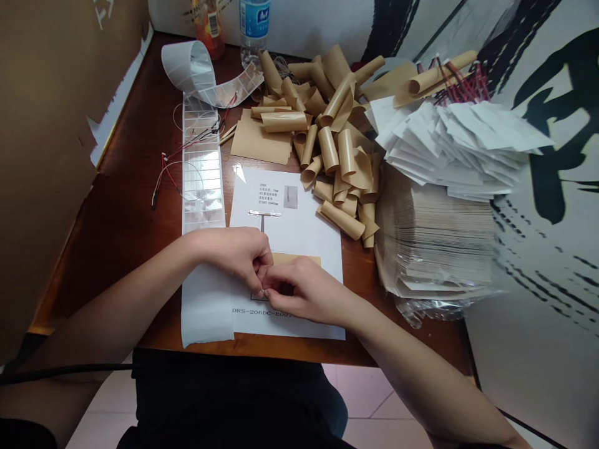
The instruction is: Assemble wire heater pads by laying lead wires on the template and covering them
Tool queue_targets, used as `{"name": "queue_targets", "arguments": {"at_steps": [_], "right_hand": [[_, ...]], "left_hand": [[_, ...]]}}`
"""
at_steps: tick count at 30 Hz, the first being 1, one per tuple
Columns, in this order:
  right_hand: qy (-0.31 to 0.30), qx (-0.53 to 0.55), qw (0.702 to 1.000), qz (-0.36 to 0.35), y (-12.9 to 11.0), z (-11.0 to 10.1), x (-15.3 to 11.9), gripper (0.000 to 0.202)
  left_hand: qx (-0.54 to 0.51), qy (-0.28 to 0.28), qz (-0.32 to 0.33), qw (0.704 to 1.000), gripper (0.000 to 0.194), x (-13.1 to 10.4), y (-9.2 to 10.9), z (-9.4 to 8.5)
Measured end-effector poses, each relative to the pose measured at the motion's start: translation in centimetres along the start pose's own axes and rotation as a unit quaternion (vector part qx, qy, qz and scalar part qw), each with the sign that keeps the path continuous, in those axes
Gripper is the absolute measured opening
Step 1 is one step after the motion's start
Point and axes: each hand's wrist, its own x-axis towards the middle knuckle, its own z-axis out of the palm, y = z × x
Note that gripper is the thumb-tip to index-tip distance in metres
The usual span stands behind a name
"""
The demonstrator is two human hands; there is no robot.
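Observation:
My left hand (241,252) and my right hand (302,287) meet over a white printed sheet (318,231). Both are closed in a pinch, fingertips touching each other. Something tiny and pale may show between them, too small to name. Under my hands lies a piece of brown paper (304,258), mostly hidden by the fingers. Taped to the sheet above my left hand is a dark strip or lead (262,221). A long strip of clear and white labels (203,187) runs beneath my left wrist, its end hanging near the table's front edge.
Red and black wires (163,165) lie across the label strip. Rolled brown papers (330,149) are heaped behind the sheet, beside flat brown sheets (259,140). At right, white slips with wires (453,143) top a thick paper stack (444,237). A water bottle (254,28) stands behind.

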Motion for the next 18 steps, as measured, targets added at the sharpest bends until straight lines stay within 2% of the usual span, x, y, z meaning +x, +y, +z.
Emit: {"name": "queue_targets", "arguments": {"at_steps": [8, 18], "right_hand": [[0.013, 0.019, 1.0, -0.016, 0.43, 0.37, 0.02, 0.015], [0.045, -0.017, 0.998, -0.027, 0.46, 0.55, -0.13, 0.015]], "left_hand": [[0.006, 0.003, -0.004, 1.0, 0.015, -0.02, 0.08, 0.02], [0.005, -0.001, -0.001, 1.0, 0.016, 0.04, -0.02, -0.04]]}}
